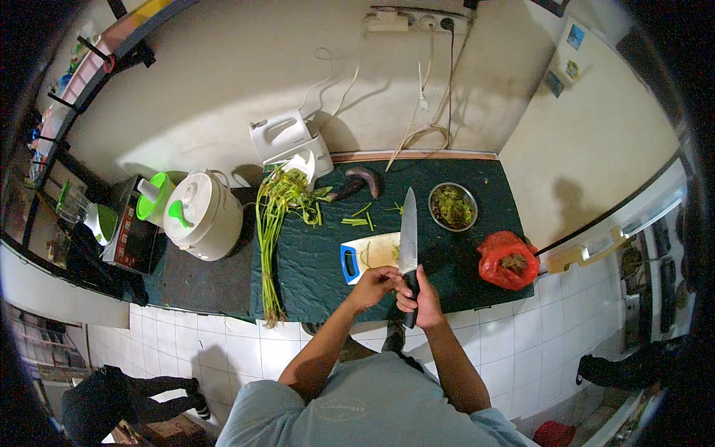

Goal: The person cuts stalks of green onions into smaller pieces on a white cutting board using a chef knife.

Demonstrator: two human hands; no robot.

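Observation:
My right hand (425, 302) grips the black handle of a chef's knife (409, 226), its blade pointing up and away from me. Close beside the handle is my left hand (375, 288), fingers bent toward the right fingertips; whether it pinches anything is too small to tell. Under the blade lies a white cutting board (375, 250) with a blue handle end and a few green bits on it. Several cut green stems (357, 221) rest just beyond the board. To the left is a long bunch of leafy green vegetables (269, 240), roots toward me.
Two purple eggplants (366, 180) lie near a white hand mixer (285, 137) on its stand. On the right are a metal bowl (453, 207) of chopped greens and a red plastic bag (505, 261). A white rice cooker (202, 215) stands left. Another person (120, 399) is behind, lower left.

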